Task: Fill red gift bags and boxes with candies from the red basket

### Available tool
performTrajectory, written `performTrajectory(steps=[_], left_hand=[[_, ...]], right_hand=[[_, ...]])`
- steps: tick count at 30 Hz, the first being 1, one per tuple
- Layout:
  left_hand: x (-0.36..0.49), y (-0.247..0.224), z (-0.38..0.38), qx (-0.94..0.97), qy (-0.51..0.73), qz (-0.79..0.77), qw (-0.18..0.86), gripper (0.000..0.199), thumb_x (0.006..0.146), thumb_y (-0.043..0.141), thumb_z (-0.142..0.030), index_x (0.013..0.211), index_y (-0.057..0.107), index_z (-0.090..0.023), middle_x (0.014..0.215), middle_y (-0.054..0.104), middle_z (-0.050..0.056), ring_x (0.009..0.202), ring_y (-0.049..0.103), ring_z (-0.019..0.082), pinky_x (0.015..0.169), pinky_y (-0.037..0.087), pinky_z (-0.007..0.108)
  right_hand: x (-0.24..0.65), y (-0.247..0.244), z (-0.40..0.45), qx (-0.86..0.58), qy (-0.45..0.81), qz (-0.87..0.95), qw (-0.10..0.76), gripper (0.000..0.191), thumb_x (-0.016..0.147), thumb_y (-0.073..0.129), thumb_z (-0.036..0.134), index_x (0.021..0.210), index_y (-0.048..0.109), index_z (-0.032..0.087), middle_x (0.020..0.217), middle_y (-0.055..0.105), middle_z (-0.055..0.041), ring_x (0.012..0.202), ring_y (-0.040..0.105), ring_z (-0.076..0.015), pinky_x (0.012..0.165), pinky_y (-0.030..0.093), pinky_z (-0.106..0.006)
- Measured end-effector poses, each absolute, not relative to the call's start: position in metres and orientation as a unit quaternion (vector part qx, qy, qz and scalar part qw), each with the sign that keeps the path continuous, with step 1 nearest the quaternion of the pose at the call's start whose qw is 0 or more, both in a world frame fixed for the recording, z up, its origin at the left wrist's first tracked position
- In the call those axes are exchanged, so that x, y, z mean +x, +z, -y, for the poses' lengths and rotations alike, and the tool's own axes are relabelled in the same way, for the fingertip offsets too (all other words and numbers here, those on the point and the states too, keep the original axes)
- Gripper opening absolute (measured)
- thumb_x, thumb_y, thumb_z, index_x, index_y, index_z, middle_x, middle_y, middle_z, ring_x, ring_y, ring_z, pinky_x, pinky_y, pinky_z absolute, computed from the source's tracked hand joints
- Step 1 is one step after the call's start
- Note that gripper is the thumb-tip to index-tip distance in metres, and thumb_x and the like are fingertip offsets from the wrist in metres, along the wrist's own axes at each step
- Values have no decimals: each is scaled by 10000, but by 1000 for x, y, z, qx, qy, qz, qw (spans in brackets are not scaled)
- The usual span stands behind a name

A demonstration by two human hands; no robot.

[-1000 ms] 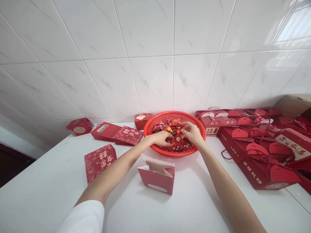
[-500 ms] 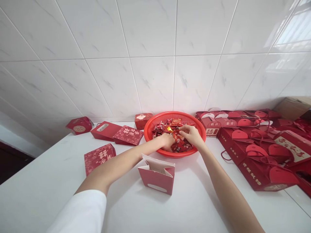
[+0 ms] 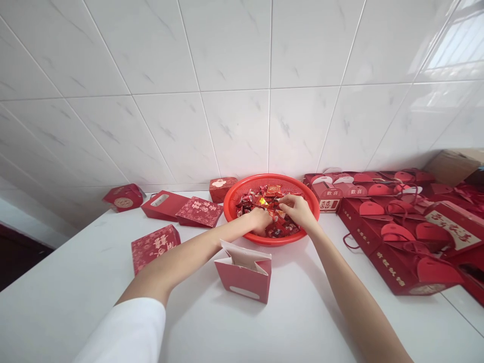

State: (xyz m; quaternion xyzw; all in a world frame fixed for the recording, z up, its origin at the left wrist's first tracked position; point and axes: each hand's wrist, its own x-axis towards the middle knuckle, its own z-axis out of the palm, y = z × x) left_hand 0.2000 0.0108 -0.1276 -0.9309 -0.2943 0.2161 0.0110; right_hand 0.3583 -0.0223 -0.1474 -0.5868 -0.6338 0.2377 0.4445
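Observation:
A red plastic colander [image 3: 272, 241] full of wrapped candies [image 3: 282, 227] stands against the wall. Down among the candies on the colander's left side is my left hand [image 3: 260, 220], its fingers curled and partly hidden; what they hold cannot be made out. My right hand [image 3: 297, 209] reaches in from the right, thumb and fingers drawn together over the candies. Whatever is between its fingertips is too small to name. Nearer to me, between my forearms, an open-topped red paper box [image 3: 244, 280] stands upright with its white inside showing.
On the left lie a patterned red box [image 3: 155, 247], flat red boxes [image 3: 200, 210] and a small six-sided box [image 3: 124, 196]. Another small box [image 3: 221, 189] sits behind the colander. Several red gift boxes with handles [image 3: 393, 242] crowd the right, near a cardboard box [image 3: 451, 166].
Almost nothing differs. Both hands stay in the colander in nearly the same pose; the view has shifted very slightly.

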Motion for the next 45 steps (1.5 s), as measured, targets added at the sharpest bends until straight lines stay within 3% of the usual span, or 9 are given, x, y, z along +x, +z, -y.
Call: performTrajectory(steps=[5,10,14,17,21,26,33,38,45], left_hand=[[195,-130,-19,-933,194,303,-23,206,650,705,-187,855,704,-171,891,723,133,849,686,327,748,506,375],[179,-131,-35,-913,35,322,-247,153,637,736,-257,703,624,-176,638,613,-5,647,616,216,630,454,303],[172,-127,-41,-801,-216,287,-479,308,680,761,-381,829,643,-140,791,669,13,787,635,192,748,488,306],[173,-124,-41,-719,-307,252,-570,426,648,814,-390,942,656,-126,889,698,50,872,653,200,829,499,333],[174,-125,-40,-691,-355,256,-575,420,618,842,-361,921,663,-132,886,699,38,851,649,187,822,496,323],[173,-126,-41,-690,-345,274,-574,407,600,830,-293,944,672,-145,947,696,41,903,645,197,809,497,319],[173,-127,-41,-682,-319,253,-608,358,640,781,-228,977,690,-153,1044,688,68,936,643,189,844,498,336],[174,-130,-43,-682,-304,281,-603,485,594,874,-304,1000,659,-147,898,689,37,837,649,160,776,505,302],[174,-127,-41,-676,-294,309,-600,516,549,912,-301,981,672,-150,785,693,3,728,651,136,726,516,275]], right_hand=[[359,-147,22,-589,238,631,446,102,763,601,178,800,694,200,828,749,-41,785,702,-208,776,523,-328],[359,-148,20,-586,243,624,457,98,766,605,176,797,695,202,851,748,-47,833,698,-223,797,524,-346],[358,-147,19,-558,290,607,486,58,785,628,208,783,685,198,843,740,-47,807,702,-217,786,543,-344],[356,-144,21,-519,397,569,500,135,825,655,325,815,669,191,786,720,-43,681,697,-202,662,569,-325],[355,-139,25,-459,518,527,494,307,776,743,449,929,655,198,731,697,-25,629,697,-197,548,569,-291],[358,-138,27,-432,532,528,502,461,633,859,428,955,630,190,677,700,-17,584,686,-194,530,562,-290],[360,-139,29,-437,495,533,528,463,619,856,403,962,629,191,641,695,-5,540,662,-194,582,562,-339],[359,-138,30,-445,481,533,535,472,559,882,353,925,631,189,652,696,-1,591,676,-195,632,553,-331],[358,-137,28,-440,457,569,522,440,624,826,520,827,652,171,768,710,-44,662,662,-182,611,521,-297]])
